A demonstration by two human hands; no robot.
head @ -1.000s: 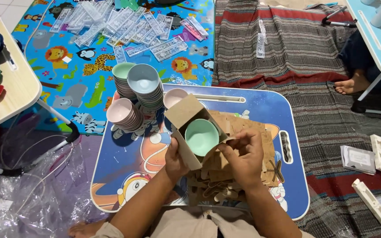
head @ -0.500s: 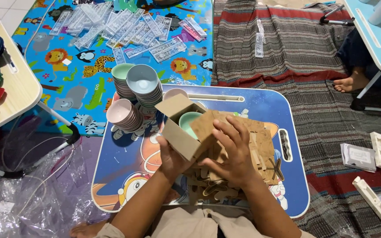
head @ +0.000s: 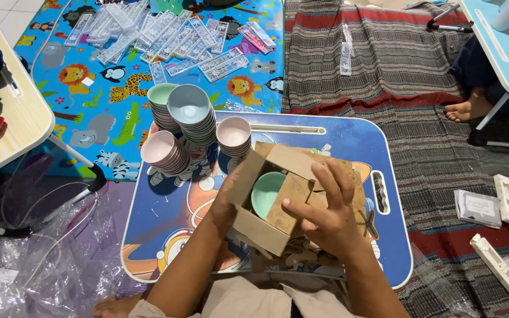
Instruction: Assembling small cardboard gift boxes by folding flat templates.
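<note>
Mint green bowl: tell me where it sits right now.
In the head view, the mint green bowl sits inside the open cardboard box held between the left hand and right hand, over the blue lap table, just in front of the bowl stacks.

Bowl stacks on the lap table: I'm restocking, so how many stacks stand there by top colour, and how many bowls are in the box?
Pink-topped stacks: 2
Grey-blue-topped stacks: 1
Mint-topped stacks: 1
Mint bowl in the cardboard box: 1
Total: 4 stacks, 1 boxed bowl
</note>
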